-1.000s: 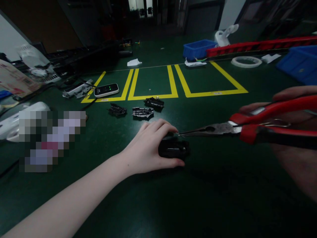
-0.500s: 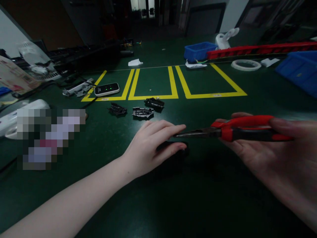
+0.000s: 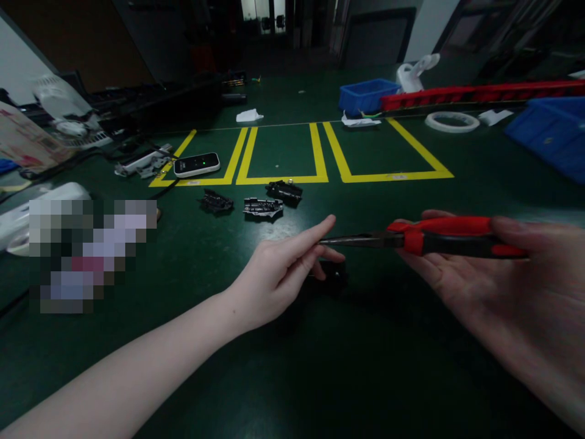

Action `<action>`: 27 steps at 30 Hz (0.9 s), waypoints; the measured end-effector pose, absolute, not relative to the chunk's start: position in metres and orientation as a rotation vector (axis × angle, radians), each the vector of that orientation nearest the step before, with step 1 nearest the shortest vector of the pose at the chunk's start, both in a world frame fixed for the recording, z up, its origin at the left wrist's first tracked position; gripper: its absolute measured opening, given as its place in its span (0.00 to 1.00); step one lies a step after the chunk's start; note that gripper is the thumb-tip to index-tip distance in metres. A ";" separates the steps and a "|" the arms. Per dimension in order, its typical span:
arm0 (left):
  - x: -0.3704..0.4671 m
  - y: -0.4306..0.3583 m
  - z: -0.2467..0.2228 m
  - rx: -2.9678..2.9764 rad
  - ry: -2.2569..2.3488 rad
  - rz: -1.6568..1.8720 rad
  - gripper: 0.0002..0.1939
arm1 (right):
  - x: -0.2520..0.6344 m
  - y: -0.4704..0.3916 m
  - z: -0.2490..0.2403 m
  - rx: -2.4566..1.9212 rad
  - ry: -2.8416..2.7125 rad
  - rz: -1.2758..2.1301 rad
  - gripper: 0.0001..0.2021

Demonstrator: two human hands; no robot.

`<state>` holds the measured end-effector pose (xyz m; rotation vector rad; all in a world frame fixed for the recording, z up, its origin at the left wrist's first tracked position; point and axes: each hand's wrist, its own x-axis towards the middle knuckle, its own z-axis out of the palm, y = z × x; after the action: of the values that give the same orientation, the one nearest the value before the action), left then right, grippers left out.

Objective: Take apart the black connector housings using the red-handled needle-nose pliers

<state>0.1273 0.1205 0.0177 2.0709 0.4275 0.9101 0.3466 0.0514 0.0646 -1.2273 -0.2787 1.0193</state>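
My right hand is closed around needle-nose pliers with red and black handles. Their slim jaws point left and the tips reach in among the fingers of my left hand. That hand has one finger stretched upward past the jaws, while the others curl at a dark part, apparently a black plastic piece. Most of this part is lost in shadow and behind the fingers. Whether the jaws grip anything cannot be made out. Beyond my left hand lie three similar parts: a black one, a silver-edged one and another black one.
Yellow tape outlines mark the green table. A white device with lights lies at the left outline. Farther right are a small blue bin, a tape roll, a red rack and a larger blue bin.
My left hand has turned, with one finger now raised and others curled below the jaws. The pliers and my right hand have shifted slightly left.
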 end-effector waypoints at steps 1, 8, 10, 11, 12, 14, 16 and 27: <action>0.128 0.120 0.017 2.055 0.433 0.913 0.25 | 0.346 0.051 0.063 -1.218 -0.291 1.020 0.13; 0.133 0.114 0.026 2.152 0.488 0.852 0.31 | 0.348 0.049 0.059 -1.204 -0.306 0.990 0.24; 0.134 0.113 0.028 2.127 0.504 0.826 0.34 | 0.347 0.048 0.061 -1.203 -0.319 1.001 0.24; 0.135 0.112 0.029 2.112 0.517 0.835 0.34 | 0.347 0.048 0.063 -1.196 -0.335 1.006 0.23; 0.135 0.111 0.029 2.104 0.531 0.855 0.34 | 0.345 0.047 0.064 -1.183 -0.352 1.010 0.21; 0.135 0.111 0.028 2.112 0.558 0.892 0.34 | 0.343 0.045 0.065 -1.143 -0.378 1.006 0.18; 0.134 0.111 0.026 2.122 0.573 0.914 0.34 | 0.341 0.042 0.065 -1.115 -0.412 1.005 0.16; 0.134 0.110 0.022 2.000 0.542 0.886 0.36 | 0.337 0.040 0.065 -1.141 -0.468 1.023 0.19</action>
<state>0.1336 0.1098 0.0225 1.9998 0.5420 0.8857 0.3373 0.0399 0.0648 -1.1415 -0.4678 1.0233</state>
